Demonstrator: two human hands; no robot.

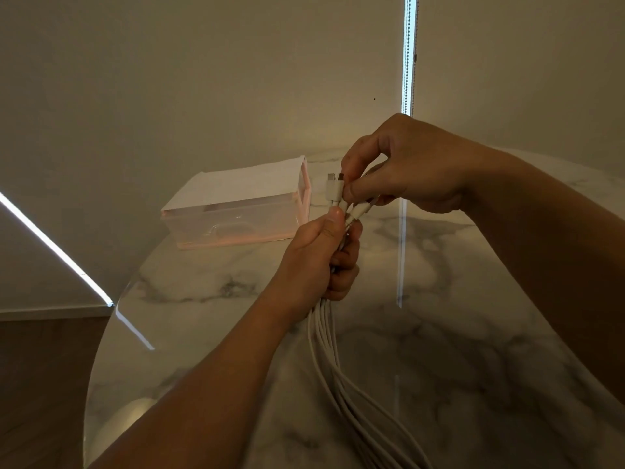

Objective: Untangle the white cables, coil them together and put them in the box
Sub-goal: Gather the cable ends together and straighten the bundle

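Past the untangling, by the look of it, and into the gathering: white cables (324, 350) running side by side in one loose bundle, no knots in the stretch on show; lower run lost past the near edge of the table (456, 333), so cannot tell whether free of tangles all the way. Held up above the middle of the table; trailing down toward the near edge and out of view.

Left hand (318, 262) closed in a fist round the bundle just below the plugs (333, 187), thumb pressed on top, fingers wrapped fully round. Right hand (406, 167) pinching the plug ends between thumb and curled forefinger, other fingers tucked in; seemingly levelling the ends. Plugs poking up between the two hands, directly above the left thumb, touching the right fingertips (349, 190).

Next, probably: keep the ends pinched level, then wind the hanging length into loops; calls for a firm hold at the plugs and slack drawn up evenly.

Box (236, 214) standing near the far left edge of the table, apart from both hands; translucent, pale on top; looks shut, so likely needs opening first.
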